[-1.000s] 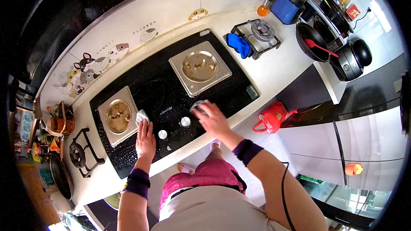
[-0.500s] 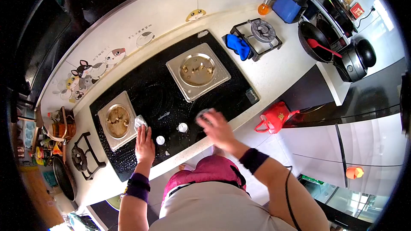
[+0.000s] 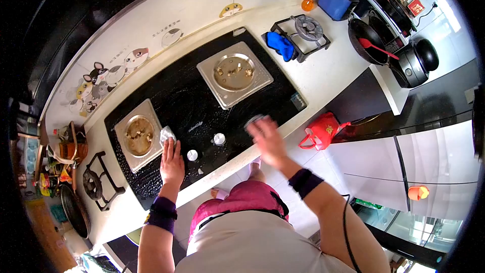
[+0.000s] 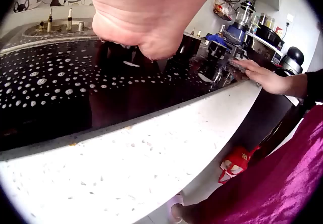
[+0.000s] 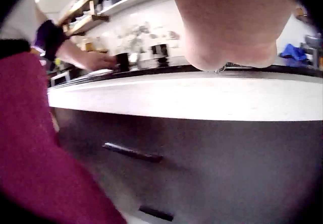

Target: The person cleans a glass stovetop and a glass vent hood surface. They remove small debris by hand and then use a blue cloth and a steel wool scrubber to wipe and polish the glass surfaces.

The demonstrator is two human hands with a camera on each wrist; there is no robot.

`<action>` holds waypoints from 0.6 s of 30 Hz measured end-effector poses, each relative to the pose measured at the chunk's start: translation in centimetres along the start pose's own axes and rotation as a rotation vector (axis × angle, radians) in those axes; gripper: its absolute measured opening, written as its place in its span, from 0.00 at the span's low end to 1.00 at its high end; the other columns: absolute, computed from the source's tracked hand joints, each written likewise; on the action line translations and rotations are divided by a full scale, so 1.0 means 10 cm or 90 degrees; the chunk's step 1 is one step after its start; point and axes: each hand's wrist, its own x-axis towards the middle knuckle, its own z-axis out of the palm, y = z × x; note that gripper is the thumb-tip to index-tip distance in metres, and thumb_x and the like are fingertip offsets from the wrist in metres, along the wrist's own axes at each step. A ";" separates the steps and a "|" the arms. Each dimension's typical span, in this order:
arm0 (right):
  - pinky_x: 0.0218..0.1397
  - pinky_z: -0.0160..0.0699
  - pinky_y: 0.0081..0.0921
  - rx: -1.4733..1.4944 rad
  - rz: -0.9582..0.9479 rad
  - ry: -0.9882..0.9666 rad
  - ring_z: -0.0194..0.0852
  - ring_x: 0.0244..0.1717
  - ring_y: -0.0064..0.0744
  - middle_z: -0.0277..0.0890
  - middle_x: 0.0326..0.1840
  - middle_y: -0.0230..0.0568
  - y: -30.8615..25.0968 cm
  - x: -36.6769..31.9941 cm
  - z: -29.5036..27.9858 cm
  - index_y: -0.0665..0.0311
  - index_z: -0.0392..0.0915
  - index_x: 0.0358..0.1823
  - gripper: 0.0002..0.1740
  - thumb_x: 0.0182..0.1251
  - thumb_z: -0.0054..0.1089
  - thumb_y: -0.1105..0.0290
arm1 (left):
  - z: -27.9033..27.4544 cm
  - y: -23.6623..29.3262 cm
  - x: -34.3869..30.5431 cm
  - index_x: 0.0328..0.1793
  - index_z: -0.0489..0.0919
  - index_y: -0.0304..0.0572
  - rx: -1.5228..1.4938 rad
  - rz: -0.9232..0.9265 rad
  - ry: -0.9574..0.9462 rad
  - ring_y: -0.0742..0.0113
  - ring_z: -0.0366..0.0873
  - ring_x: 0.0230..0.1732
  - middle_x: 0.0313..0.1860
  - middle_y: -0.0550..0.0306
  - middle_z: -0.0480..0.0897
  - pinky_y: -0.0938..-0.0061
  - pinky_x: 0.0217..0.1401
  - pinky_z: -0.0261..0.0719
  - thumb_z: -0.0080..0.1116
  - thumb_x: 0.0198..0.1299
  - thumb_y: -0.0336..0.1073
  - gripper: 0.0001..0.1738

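Note:
In the head view, my left hand (image 3: 172, 164) rests with straight fingers at a crumpled whitish piece (image 3: 166, 134), beside the left metal burner plate (image 3: 149, 153). My right hand (image 3: 269, 144), fingers extended and slightly blurred, presses a small grey scrubber (image 3: 256, 119) on the black cooktop (image 3: 187, 96) near its front edge. White droplets dot the glass. In the left wrist view, the heel of my left hand (image 4: 151, 19) hides its fingers; my right hand (image 4: 272, 80) lies flat farther along. A bit of scrubber (image 5: 220, 68) shows under my right hand (image 5: 232, 30).
Two white knobs (image 3: 219, 139) (image 3: 192, 155) stand between the hands. Brown residue lies in both burner wells. A blue cloth (image 3: 280, 45) touches a pan support (image 3: 301, 56) at the right; another support (image 3: 104, 184) is at the left. A red bag (image 3: 323, 130) is below the counter.
My right hand has moved rightward along the cooktop's front, away from the knobs, with the scrubber beneath its fingers. My left hand stays beside the left burner plate.

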 end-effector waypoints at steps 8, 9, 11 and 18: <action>0.81 0.58 0.52 -0.083 0.167 0.051 0.53 0.78 0.65 0.62 0.76 0.52 -0.71 -0.17 0.42 0.55 0.65 0.77 0.32 0.70 0.55 0.69 | 0.00 -0.10 0.00 0.82 0.62 0.49 -0.010 0.037 0.001 0.49 0.50 0.85 0.84 0.49 0.56 0.58 0.84 0.55 0.52 0.70 0.38 0.34; 0.81 0.59 0.53 -0.039 0.138 0.040 0.54 0.78 0.65 0.62 0.76 0.53 -1.11 -0.24 0.47 0.55 0.66 0.76 0.33 0.69 0.57 0.70 | 0.03 -0.12 0.00 0.83 0.61 0.49 -0.010 0.038 -0.004 0.49 0.50 0.85 0.85 0.49 0.56 0.58 0.84 0.55 0.52 0.70 0.39 0.34; 0.80 0.60 0.54 -0.019 0.042 -0.082 0.54 0.80 0.62 0.62 0.76 0.54 -1.73 -0.36 0.56 0.54 0.67 0.76 0.33 0.67 0.58 0.70 | 0.00 -0.14 0.00 0.83 0.61 0.51 -0.001 0.043 -0.023 0.50 0.51 0.85 0.85 0.49 0.56 0.59 0.84 0.55 0.52 0.71 0.39 0.34; 0.80 0.60 0.47 -0.056 0.180 0.021 0.57 0.77 0.62 0.66 0.73 0.56 -1.14 -0.27 0.43 0.57 0.68 0.74 0.31 0.68 0.52 0.76 | 0.07 -0.37 0.04 0.81 0.64 0.51 0.060 0.126 -0.006 0.54 0.55 0.83 0.84 0.53 0.59 0.61 0.83 0.57 0.51 0.68 0.34 0.33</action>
